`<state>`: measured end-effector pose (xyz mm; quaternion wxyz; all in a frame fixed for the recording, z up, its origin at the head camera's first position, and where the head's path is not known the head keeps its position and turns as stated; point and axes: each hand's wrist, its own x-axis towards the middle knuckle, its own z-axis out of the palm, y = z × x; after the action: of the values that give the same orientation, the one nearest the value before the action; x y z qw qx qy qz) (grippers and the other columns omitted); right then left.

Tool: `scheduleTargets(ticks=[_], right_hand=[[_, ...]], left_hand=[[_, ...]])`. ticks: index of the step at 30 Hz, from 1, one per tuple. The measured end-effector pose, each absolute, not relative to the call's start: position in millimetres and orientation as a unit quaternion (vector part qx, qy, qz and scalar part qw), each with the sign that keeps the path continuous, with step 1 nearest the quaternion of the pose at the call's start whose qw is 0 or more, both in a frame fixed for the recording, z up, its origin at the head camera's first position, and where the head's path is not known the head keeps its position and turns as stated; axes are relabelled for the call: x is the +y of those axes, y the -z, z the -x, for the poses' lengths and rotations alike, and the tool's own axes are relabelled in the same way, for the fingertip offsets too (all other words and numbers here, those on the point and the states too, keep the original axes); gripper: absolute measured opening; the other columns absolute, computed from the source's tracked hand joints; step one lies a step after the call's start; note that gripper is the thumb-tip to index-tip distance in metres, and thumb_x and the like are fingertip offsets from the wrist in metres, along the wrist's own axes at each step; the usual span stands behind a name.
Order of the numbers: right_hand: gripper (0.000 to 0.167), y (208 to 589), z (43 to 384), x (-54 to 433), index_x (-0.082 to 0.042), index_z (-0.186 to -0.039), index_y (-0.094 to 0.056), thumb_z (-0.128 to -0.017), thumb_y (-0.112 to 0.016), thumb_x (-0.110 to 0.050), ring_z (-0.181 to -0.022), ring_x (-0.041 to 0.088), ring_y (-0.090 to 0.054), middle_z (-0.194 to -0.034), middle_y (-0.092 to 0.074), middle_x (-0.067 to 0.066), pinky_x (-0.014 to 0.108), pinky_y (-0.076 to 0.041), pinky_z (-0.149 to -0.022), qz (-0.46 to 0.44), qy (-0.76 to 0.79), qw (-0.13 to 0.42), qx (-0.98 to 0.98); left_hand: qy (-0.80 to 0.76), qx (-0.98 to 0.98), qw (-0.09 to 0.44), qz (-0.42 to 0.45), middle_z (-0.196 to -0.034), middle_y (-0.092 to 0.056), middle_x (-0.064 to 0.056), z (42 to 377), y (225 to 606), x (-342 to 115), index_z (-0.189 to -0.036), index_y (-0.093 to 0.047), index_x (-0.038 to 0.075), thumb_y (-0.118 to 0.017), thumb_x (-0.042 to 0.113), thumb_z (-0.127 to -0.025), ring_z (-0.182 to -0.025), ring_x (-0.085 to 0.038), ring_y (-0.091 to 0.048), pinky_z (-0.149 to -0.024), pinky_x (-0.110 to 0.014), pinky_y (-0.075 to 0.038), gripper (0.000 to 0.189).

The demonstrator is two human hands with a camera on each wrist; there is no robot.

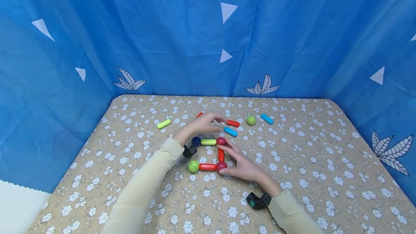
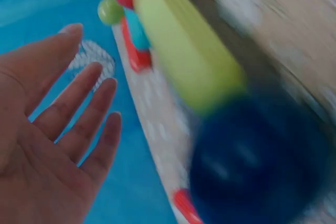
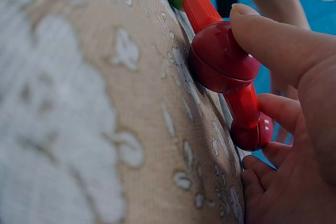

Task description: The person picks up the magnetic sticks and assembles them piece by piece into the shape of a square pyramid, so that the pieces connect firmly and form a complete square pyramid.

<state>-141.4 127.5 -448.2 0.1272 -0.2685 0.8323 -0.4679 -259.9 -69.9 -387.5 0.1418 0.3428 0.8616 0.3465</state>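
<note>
Toy rods and balls are joined into a three-sided frame on the table. A dark blue ball (image 1: 196, 141), a yellow-green rod (image 1: 208, 142) and a crimson ball (image 1: 221, 141) form its far side. A red rod (image 1: 221, 155) links that ball to a second crimson ball (image 1: 221, 166), and another red rod (image 1: 207, 167) runs to a green ball (image 1: 193, 166). My right hand (image 1: 242, 163) holds the frame's right side, thumb on the near crimson ball (image 3: 223, 59), fingers by the far one. My left hand (image 1: 208, 122) hovers beyond the frame, fingers spread and holding nothing, near a loose blue rod (image 1: 230, 131).
Loose pieces lie towards the back: a yellow-green rod (image 1: 164, 124), a red rod (image 1: 233, 123), a green ball (image 1: 251, 120) and a blue rod (image 1: 267, 118). Another red rod (image 1: 199, 115) is partly hidden behind my left hand. Blue curtains (image 1: 208, 46) surround the flowered table (image 1: 308, 147).
</note>
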Motion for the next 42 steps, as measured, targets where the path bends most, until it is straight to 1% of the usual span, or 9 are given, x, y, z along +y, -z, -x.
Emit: scheduleTargets(ticks=[6, 10, 13, 18, 21, 27, 31, 38, 42], right_hand=[[0.071, 423.0, 130.8, 123.4, -0.005, -0.142, -0.038, -0.081, -0.075, -0.013, -0.136, 0.041, -0.006, -0.153, -0.005, 0.020, 0.067, -0.021, -0.097, 0.269, 0.470, 0.130, 0.831], [0.075, 431.2, 134.3, 124.3, -0.013, -0.145, -0.035, -0.082, -0.074, -0.025, -0.137, 0.037, -0.004, -0.154, -0.004, 0.014, 0.066, -0.021, -0.098, 0.277, 0.459, 0.132, 0.833], [0.077, 448.8, 141.0, 127.5, -0.022, -0.146, -0.034, -0.081, -0.074, -0.035, -0.138, 0.033, -0.004, -0.155, -0.003, 0.008, 0.066, -0.021, -0.098, 0.280, 0.454, 0.126, 0.836], [0.076, 449.9, 141.4, 127.2, -0.021, -0.145, -0.035, -0.081, -0.074, -0.035, -0.138, 0.035, -0.005, -0.155, -0.005, 0.010, 0.066, -0.024, -0.096, 0.284, 0.455, 0.124, 0.835], [0.076, 450.2, 141.6, 127.3, -0.020, -0.145, -0.036, -0.081, -0.074, -0.035, -0.138, 0.036, -0.006, -0.155, -0.005, 0.010, 0.066, -0.025, -0.096, 0.286, 0.456, 0.121, 0.834], [0.078, 448.2, 140.7, 127.2, -0.022, -0.145, -0.035, -0.080, -0.074, -0.038, -0.138, 0.034, -0.005, -0.155, -0.004, 0.008, 0.065, -0.022, -0.097, 0.280, 0.450, 0.123, 0.839], [0.078, 448.7, 140.4, 126.7, -0.022, -0.145, -0.035, -0.080, -0.074, -0.038, -0.138, 0.034, -0.005, -0.155, -0.004, 0.008, 0.066, -0.022, -0.097, 0.278, 0.449, 0.125, 0.840], [0.077, 449.2, 140.2, 127.3, -0.023, -0.145, -0.036, -0.079, -0.075, -0.037, -0.137, 0.035, -0.008, -0.155, -0.005, 0.008, 0.065, -0.024, -0.097, 0.269, 0.452, 0.128, 0.841], [0.076, 448.2, 141.1, 127.5, -0.024, -0.144, -0.038, -0.079, -0.075, -0.037, -0.137, 0.035, -0.009, -0.155, -0.005, 0.007, 0.065, -0.023, -0.097, 0.265, 0.452, 0.129, 0.842]], left_hand=[[-0.312, 0.872, 0.162, -0.340, -0.120, -0.060, -0.005, 265.5, 387.3, -45.8, -0.123, -0.062, 0.008, -0.065, 0.005, -0.087, -0.112, -0.020, -0.052, -0.091, -0.031, -0.043, 0.036], [-0.320, 0.866, 0.190, -0.335, -0.118, -0.061, -0.003, 269.9, 398.7, -46.3, -0.122, -0.063, 0.009, -0.065, 0.003, -0.088, -0.111, -0.017, -0.053, -0.091, -0.029, -0.042, 0.035], [-0.307, 0.870, 0.178, -0.343, -0.117, -0.061, 0.001, 272.4, 408.3, -47.5, -0.118, -0.065, 0.011, -0.067, 0.006, -0.087, -0.110, -0.015, -0.052, -0.091, -0.028, -0.041, 0.032], [-0.286, 0.885, 0.140, -0.340, -0.114, -0.061, 0.005, 272.7, 419.1, -47.7, -0.111, -0.069, 0.016, -0.071, 0.014, -0.085, -0.108, -0.013, -0.051, -0.089, -0.027, -0.041, 0.026], [-0.292, 0.884, 0.128, -0.341, -0.110, -0.061, 0.005, 273.1, 423.1, -47.2, -0.107, -0.070, 0.016, -0.071, 0.015, -0.085, -0.104, -0.012, -0.052, -0.088, -0.025, -0.041, 0.022], [-0.319, 0.874, 0.121, -0.347, -0.095, -0.062, 0.004, 275.0, 426.2, -47.3, -0.101, -0.072, 0.012, -0.073, 0.011, -0.083, -0.089, -0.013, -0.053, -0.077, -0.025, -0.044, 0.018], [-0.309, 0.882, 0.120, -0.336, -0.088, -0.060, 0.005, 275.2, 427.2, -50.0, -0.100, -0.072, 0.012, -0.073, 0.014, -0.083, -0.080, -0.012, -0.051, -0.071, -0.024, -0.044, 0.017], [-0.349, 0.885, 0.100, -0.290, -0.088, -0.064, 0.001, 272.2, 422.7, -64.4, -0.104, -0.070, 0.007, -0.071, 0.013, -0.085, -0.078, -0.013, -0.055, -0.069, -0.024, -0.045, 0.020], [-0.446, 0.862, 0.089, -0.224, -0.093, -0.064, -0.004, 264.2, 416.6, -82.2, -0.107, -0.068, 0.004, -0.069, 0.011, -0.086, -0.084, -0.018, -0.058, -0.075, -0.029, -0.048, 0.023]])
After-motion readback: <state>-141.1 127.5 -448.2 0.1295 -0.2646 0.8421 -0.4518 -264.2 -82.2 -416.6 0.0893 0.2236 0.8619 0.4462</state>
